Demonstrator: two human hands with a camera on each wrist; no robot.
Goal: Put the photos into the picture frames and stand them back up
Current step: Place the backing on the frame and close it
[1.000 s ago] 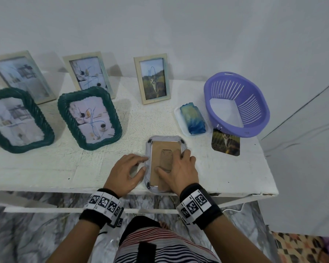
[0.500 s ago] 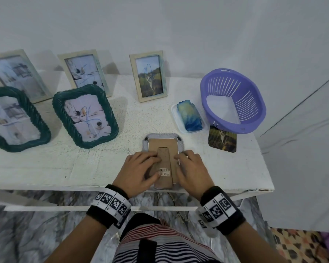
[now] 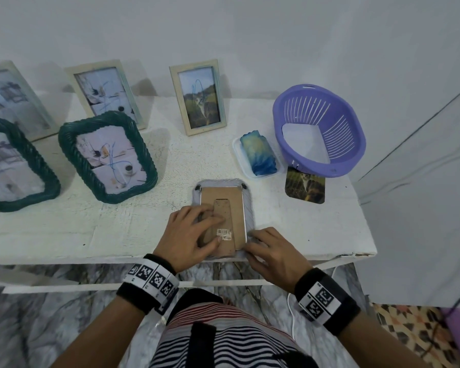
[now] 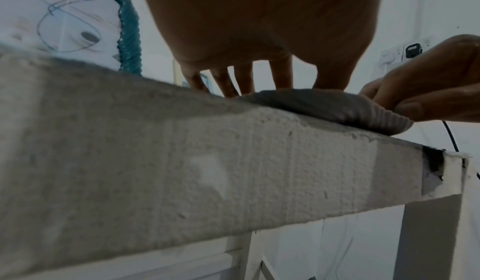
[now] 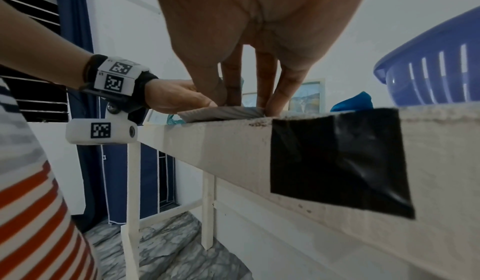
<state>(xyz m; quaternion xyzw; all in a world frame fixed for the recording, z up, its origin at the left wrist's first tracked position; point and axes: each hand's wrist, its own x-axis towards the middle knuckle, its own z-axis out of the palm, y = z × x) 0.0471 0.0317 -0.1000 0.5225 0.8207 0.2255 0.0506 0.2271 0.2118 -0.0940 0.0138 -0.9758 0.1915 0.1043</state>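
We are on the last frame, judging by the worktop (image 3: 290, 229): a grey frame (image 3: 247, 197) lies face down at the near edge, its cardboard back (image 3: 235, 205) and folding stand up. Our left hand (image 3: 189, 235) rests flat on the back, fingers (image 3: 207, 211) spread and relaxed, pressing it down. Our right hand (image 3: 272, 251) has its fingers curled, pinching the frame's near right corner. Whether a photo is already inside we cannot tell. Next we likely need to free or seat the back, which calls for a steady press from the left and a careful pull at the corner. We count five frames standing upright at the far left, two green (image 3: 109, 158) and three pale (image 3: 198, 95); one loose photo (image 3: 304, 185) near the one purple basket (image 3: 351, 144); one small tray holding a blue roll (image 3: 259, 152)
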